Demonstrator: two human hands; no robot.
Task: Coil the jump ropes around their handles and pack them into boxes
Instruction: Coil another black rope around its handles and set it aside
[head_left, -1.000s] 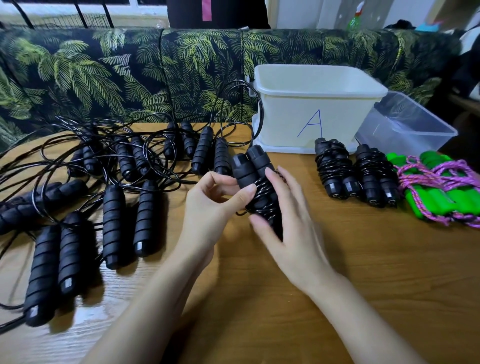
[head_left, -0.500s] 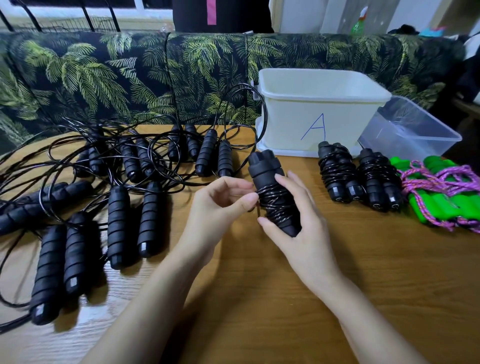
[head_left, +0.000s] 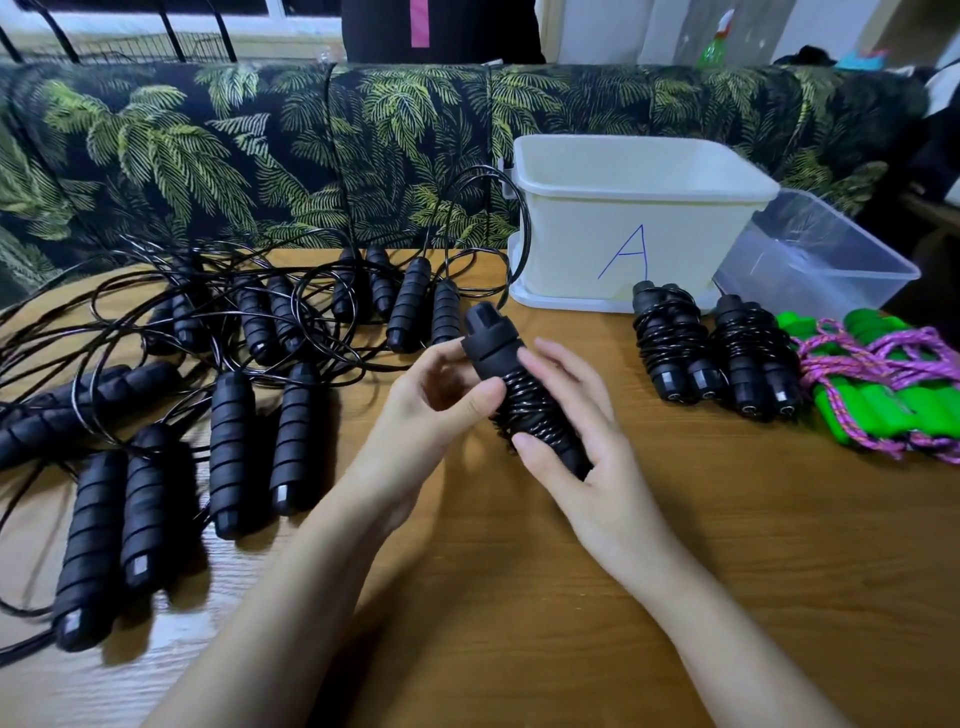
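Head view: on the wooden table (head_left: 727, 519) stand a white box marked A (head_left: 639, 208), its floor hidden, and a clear box (head_left: 831, 260) touching it. The right hand (head_left: 576, 441) curls round the coiled black jump rope (head_left: 519, 395), held above the table in front of the boxes; the left hand (head_left: 436, 410) pinches its middle. Long axis tilted, cap end up-left.

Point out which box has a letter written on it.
The opaque white box, with a blue A on its front; the clear box beside it shows none.

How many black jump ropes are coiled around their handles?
3: one coiled rope in the left hand and right hand; two side by side before the white box marked A. More may hide inside it.
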